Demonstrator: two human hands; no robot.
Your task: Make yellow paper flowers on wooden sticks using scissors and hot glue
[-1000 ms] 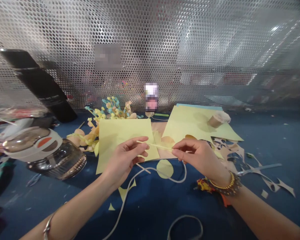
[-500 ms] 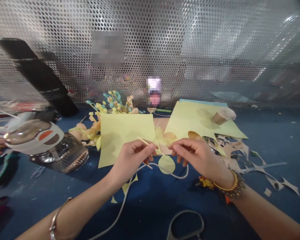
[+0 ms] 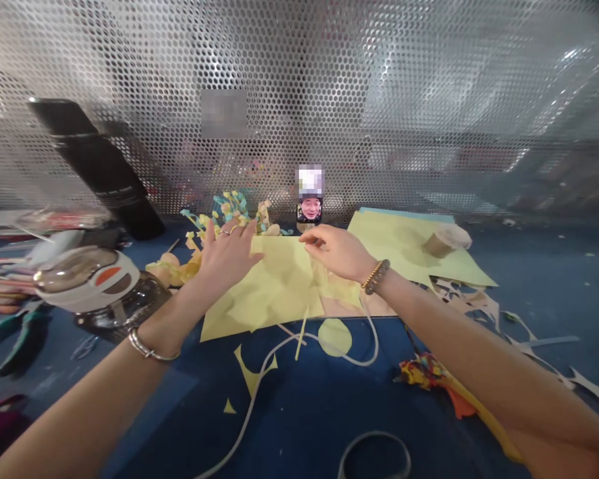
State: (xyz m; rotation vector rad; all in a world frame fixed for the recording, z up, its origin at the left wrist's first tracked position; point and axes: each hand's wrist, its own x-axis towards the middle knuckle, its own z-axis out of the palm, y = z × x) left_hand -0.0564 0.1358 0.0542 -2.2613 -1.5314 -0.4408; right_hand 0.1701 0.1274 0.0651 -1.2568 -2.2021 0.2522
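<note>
At the bottom of the frame, a grey loop point(image 3: 374, 436) lies on the blue counter point(image 3: 319, 412), and a white cord point(image 3: 249, 406) winds up from it toward the centre. The cord seems to run beneath the pale yellow disc point(image 3: 335, 336) and passes under the thin yellow strip point(image 3: 300, 336), so a snag on it could drag both out of place. The strip lies just below the yellow sheet point(image 3: 269, 293), its long axis close to vertical in the frame, upper end leaning slightly right and nearly meeting the sheet's lower edge.

The sheet is in the middle of the frame, its lower edge rising from left to right; which side is longer I cannot tell, as hands cover part of it. Over its upper left is the left hand point(image 3: 227, 256), its grip spread, fingers pointing up the frame; contact is unclear. A sideways sweep there could knock the paper blossoms point(image 3: 229, 205) just beyond. At the upper right corner, the right hand point(image 3: 337, 251) has curled fingers; whether that grip pinches the paper I cannot tell. Farther back stand a phone point(image 3: 309, 211) and perforated metal point(image 3: 404, 100).
</note>
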